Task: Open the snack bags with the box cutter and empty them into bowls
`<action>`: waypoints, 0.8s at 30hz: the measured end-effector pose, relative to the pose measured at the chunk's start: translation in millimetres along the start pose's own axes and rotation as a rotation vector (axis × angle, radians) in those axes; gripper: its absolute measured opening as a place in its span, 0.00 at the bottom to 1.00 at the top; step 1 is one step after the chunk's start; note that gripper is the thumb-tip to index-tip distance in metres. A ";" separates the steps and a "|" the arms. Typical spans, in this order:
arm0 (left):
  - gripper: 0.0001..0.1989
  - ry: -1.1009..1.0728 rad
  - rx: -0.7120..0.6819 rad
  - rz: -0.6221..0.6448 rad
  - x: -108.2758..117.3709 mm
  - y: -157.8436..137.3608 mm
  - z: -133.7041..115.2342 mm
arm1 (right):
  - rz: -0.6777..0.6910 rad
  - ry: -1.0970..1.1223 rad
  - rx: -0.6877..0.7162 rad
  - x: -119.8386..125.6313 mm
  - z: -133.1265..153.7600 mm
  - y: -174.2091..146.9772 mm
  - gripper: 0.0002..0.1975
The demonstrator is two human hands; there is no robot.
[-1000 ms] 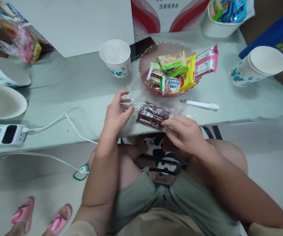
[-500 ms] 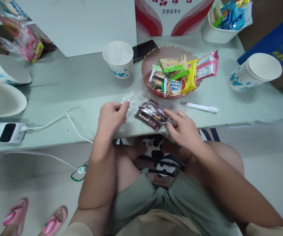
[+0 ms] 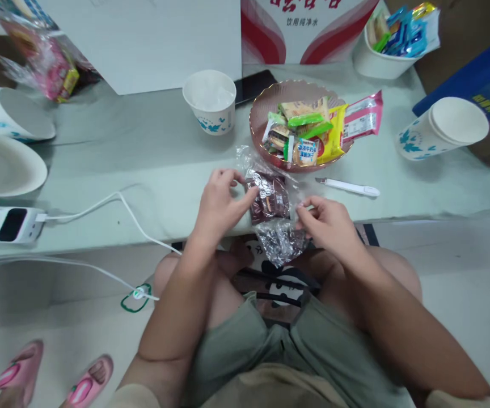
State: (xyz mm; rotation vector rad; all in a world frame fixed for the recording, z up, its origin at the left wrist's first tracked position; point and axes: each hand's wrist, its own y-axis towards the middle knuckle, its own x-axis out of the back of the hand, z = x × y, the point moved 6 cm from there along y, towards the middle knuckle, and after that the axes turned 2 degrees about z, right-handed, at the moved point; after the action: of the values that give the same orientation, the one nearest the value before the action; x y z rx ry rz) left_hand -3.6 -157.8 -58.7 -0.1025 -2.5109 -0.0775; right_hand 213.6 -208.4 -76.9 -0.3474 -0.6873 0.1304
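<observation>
Dark brown snack packets point(image 3: 273, 195) lie at the table's front edge inside a crinkled clear plastic bag point(image 3: 281, 238). The bag's lower end hangs over the edge toward my lap. My left hand point(image 3: 224, 199) is at the left side of the packets, thumb and forefinger apart, the thumb tip touching the wrapping. On the other side, my right hand point(image 3: 328, 221) pinches the right edge of the bag between thumb and fingers. Just behind the packets stands a pink glass bowl point(image 3: 262, 139) of wrapped snacks. A white utility knife point(image 3: 349, 187) lies right of the bag.
A paper cup point(image 3: 211, 105) stands left of the bowl, near a dark phone point(image 3: 256, 86). Stacked paper cups point(image 3: 444, 127) lean at the right, below a white snack tub point(image 3: 383, 63). A white cable point(image 3: 136, 224) runs from a power bank point(image 3: 9, 225) over the table's edge.
The bag with the packets has turned, so one end now points toward me over the edge. My left hand has moved right to the packets; my right hand has shifted to the bag's edge.
</observation>
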 end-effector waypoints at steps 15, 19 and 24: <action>0.10 -0.216 0.087 0.144 -16.8 -6.9 -2.6 | -0.179 -0.171 0.371 -10.6 21.3 -0.3 0.13; 0.13 -0.756 0.288 0.238 -15.8 -8.0 5.3 | -0.162 -0.146 0.201 -20.9 18.0 10.8 0.23; 0.10 -1.154 0.398 0.318 -23.3 -13.2 -4.6 | -0.172 -0.146 0.131 -23.1 21.9 14.3 0.34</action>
State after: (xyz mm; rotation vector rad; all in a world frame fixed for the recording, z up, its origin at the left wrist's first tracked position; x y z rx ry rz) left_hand 16.7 -172.6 -69.1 -0.4945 -3.5202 0.8297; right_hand 181.7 -194.4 -80.1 -0.1528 -0.8451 0.0367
